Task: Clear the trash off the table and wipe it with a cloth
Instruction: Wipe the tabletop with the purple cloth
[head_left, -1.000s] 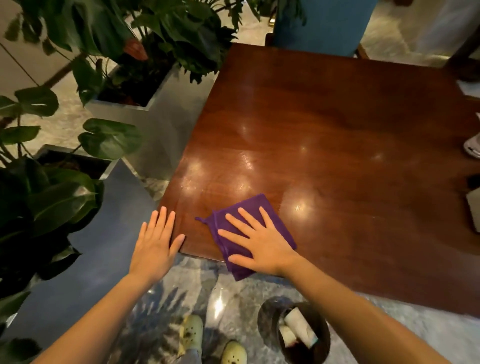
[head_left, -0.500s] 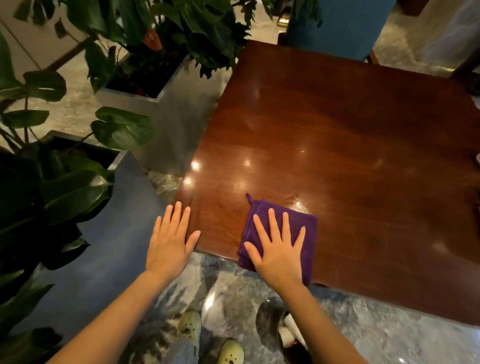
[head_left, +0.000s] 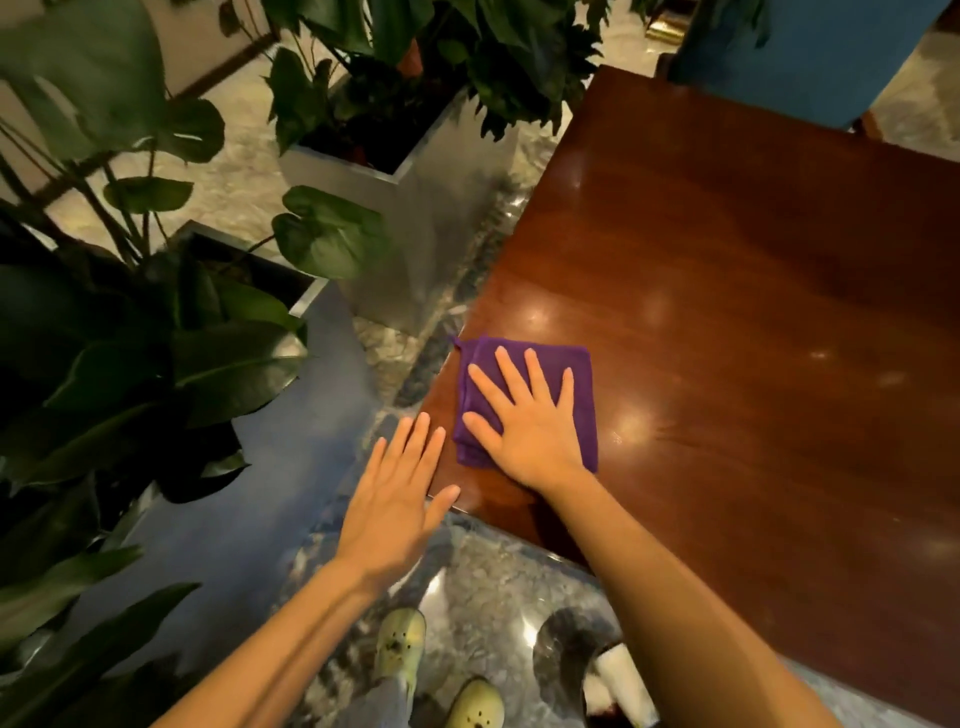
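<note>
At frame centre, right hand (head_left: 527, 426) flat, fingers spread on soft folded purple cloth (head_left: 582, 379) w/o gripping; limp, likely slides easily.

Dim, warm indoor light; wide-angle view, soft all over.

Overhead lamps glare as round hotspots on the polished table (head_left: 753, 312), strongest at 4 o'clock from the cloth (head_left: 524, 395) and again just past its far edge. The marble floor (head_left: 467, 587) throws small white glints at 6 o'clock. Leaves (head_left: 130, 364) at 9 o'clock sink into near-black shadow. Left forearm (head_left: 291, 639) shows doubled motion blur. Table edges bow outward toward the frame corners. Right hand (head_left: 530, 421) is fairly sharp.
</note>
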